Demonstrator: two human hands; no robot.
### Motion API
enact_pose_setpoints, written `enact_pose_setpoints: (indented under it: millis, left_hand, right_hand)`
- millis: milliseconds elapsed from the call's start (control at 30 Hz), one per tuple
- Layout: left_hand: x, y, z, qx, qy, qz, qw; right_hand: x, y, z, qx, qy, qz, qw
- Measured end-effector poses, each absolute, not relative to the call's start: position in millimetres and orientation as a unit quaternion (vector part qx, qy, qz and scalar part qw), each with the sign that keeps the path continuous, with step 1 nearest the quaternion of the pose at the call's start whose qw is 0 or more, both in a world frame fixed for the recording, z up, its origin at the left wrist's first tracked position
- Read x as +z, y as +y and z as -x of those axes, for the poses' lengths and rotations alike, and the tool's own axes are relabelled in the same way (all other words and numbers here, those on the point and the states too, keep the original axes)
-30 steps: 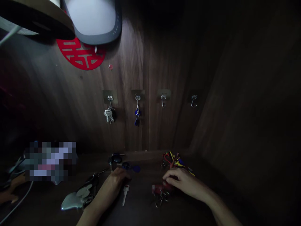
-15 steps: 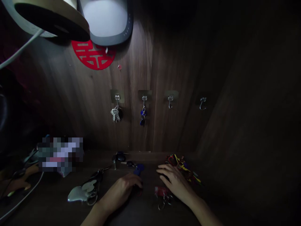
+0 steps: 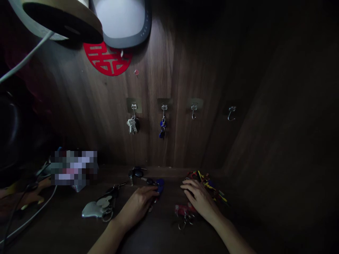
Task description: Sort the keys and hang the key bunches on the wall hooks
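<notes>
My left hand (image 3: 140,201) is low over the dark surface, fingers bent and pressed together. A small metal piece like a key (image 3: 150,208), with a reddish bit beside it, sticks out under its fingers; the rest is hidden. Its fingertips reach a blue key fob (image 3: 160,182) with a dark key attached. My right hand (image 3: 198,197) lies with fingers stretched out, holding nothing visible, beside a tangle of red and yellow cords (image 3: 206,181). A red key holder with metal hooks (image 3: 182,210) lies just left of my right wrist.
On the wood panel, silver keys (image 3: 132,125) and a blue fob (image 3: 162,124) hang from hooks; two bare hooks, one being this hook (image 3: 194,112), are to the right. A silvery key ring bundle (image 3: 92,209), black car key (image 3: 137,172), white cable (image 3: 34,220) and blurred box lie leftward.
My left hand has moved slightly up and forward to the blue fob, and the small metal piece now shows under its fingers. My right hand stays nearly in place. The view has shifted slightly.
</notes>
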State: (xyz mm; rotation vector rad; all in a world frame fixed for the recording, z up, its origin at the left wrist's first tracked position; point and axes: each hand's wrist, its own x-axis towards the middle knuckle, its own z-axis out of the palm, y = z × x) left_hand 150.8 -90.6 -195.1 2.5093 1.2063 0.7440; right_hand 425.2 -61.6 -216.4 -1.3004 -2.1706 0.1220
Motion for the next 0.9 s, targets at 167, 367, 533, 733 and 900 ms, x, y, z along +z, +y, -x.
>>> enact_pose_setpoints:
  millis: [167, 367, 533, 733, 900]
  left_hand:
    - [-191, -97, -159, 0.215, 0.377, -0.893, 0.115]
    - [-181, -105, -163, 0.178, 0.381, -0.903, 0.090]
    - [-171, -117, -160, 0.136, 0.417, -0.896, 0.070]
    - [-184, -130, -124, 0.115, 0.494, -0.862, 0.004]
    - [-212, -146, -74, 0.154, 0.585, -0.790, -0.098]
  right_hand:
    - [-220, -60, -426, 0.047, -0.817, 0.488, 0.303]
    - [-228, -57, -427, 0.042, -0.816, 0.491, 0.301]
    - [-232, -56, -428, 0.040, -0.816, 0.484, 0.312]
    - [-230, -56, -431, 0.038, -0.806, 0.497, 0.321]
    - [-228, -55, -433, 0.021, -0.789, 0.514, 0.335]
